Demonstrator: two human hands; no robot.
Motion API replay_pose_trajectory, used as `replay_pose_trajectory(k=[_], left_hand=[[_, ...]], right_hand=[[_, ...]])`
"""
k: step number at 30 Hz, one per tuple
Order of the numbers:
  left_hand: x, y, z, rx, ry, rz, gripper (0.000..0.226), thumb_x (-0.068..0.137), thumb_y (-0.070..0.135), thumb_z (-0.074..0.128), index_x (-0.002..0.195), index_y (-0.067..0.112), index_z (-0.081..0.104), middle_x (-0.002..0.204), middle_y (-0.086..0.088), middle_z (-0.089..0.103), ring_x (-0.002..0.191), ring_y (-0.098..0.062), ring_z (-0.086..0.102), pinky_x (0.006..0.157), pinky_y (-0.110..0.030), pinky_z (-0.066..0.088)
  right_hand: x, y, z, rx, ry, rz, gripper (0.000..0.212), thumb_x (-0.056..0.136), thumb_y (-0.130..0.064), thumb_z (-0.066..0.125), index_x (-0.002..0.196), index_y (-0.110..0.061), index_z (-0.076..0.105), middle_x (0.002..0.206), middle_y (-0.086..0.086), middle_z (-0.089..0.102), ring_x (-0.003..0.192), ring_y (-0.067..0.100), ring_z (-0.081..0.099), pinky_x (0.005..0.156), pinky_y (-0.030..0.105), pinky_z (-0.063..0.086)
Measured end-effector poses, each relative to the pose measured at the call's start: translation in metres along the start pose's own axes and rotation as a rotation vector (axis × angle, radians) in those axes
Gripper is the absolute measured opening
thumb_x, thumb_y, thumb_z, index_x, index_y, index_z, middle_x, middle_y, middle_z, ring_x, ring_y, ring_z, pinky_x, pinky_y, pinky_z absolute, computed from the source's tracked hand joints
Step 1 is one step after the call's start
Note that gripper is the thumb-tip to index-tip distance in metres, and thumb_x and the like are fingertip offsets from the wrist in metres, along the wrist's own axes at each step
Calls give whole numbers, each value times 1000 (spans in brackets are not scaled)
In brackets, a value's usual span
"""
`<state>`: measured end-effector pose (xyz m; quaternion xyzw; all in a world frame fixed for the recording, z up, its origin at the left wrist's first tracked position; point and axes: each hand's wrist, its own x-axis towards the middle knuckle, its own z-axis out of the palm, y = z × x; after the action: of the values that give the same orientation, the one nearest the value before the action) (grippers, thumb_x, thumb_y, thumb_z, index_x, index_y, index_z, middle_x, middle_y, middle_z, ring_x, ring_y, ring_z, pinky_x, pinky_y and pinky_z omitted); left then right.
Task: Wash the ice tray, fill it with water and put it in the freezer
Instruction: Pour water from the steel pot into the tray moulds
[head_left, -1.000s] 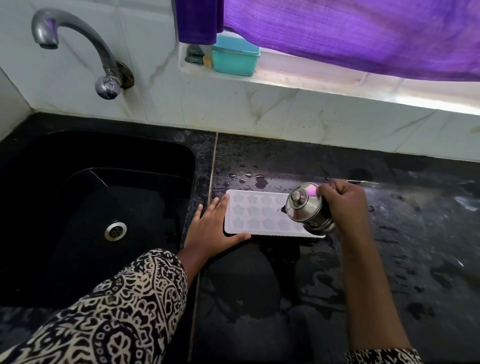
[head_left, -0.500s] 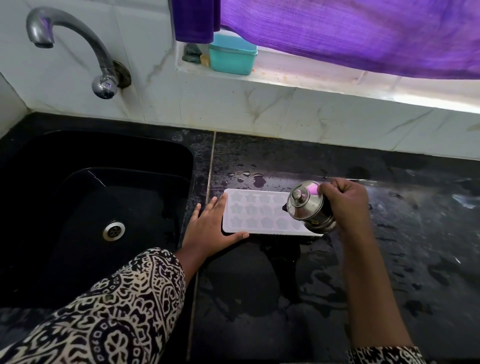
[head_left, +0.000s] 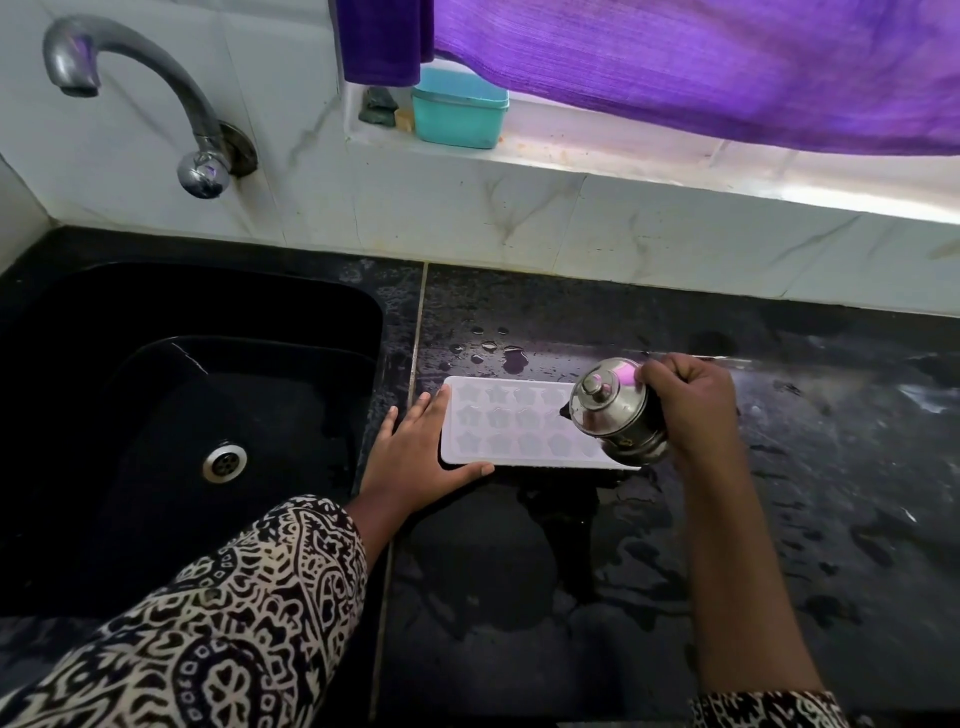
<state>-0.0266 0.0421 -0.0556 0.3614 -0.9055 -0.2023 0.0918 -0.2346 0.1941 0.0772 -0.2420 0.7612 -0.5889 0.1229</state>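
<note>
On wet black bench (head_left: 519, 597) beside sink (head_left: 156, 322), filling tray (head_left: 509, 426): left hand (head_left: 415, 457) flat, bracing its left end, right hand (head_left: 691, 410) gripping tilted pot (head_left: 615, 415) over its right end; next, likely sweeping spout slowly across cells, avoiding overflow.

A white ice tray (head_left: 511, 426) with star-shaped cells lies flat on the wet black desk (head_left: 779, 519). The left hand (head_left: 415, 457) rests with straight fingers against the tray's left end. Over the tray's right end, the right hand (head_left: 691, 405) grips a lidded steel pot (head_left: 615, 415), tilted leftward. Left of the tray is the black sink (head_left: 156, 415); beyond the tray, a teal box (head_left: 460, 111) sits on the ledge.
</note>
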Motion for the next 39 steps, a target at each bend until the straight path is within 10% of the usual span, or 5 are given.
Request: replay_pose_trajectory(k=[9, 39], left_hand=[[0, -1, 1, -14, 11, 3, 118, 65, 91, 38, 156, 24, 4, 161, 6, 20, 149, -8, 9, 121, -40, 2], [0, -2, 3, -12, 19, 12, 120, 62, 94, 30, 156, 23, 5, 161, 6, 21, 149, -7, 10, 121, -40, 3]], right_hand=[[-1, 16, -12, 294, 110, 276, 21, 76, -1, 58, 59, -11, 50, 49, -1, 47, 46, 11, 41, 46, 18, 36], [-2, 2, -17, -52, 70, -28, 31, 77, -4, 63, 55, -11, 42, 48, 1, 33, 39, 4, 27, 40, 15, 29]])
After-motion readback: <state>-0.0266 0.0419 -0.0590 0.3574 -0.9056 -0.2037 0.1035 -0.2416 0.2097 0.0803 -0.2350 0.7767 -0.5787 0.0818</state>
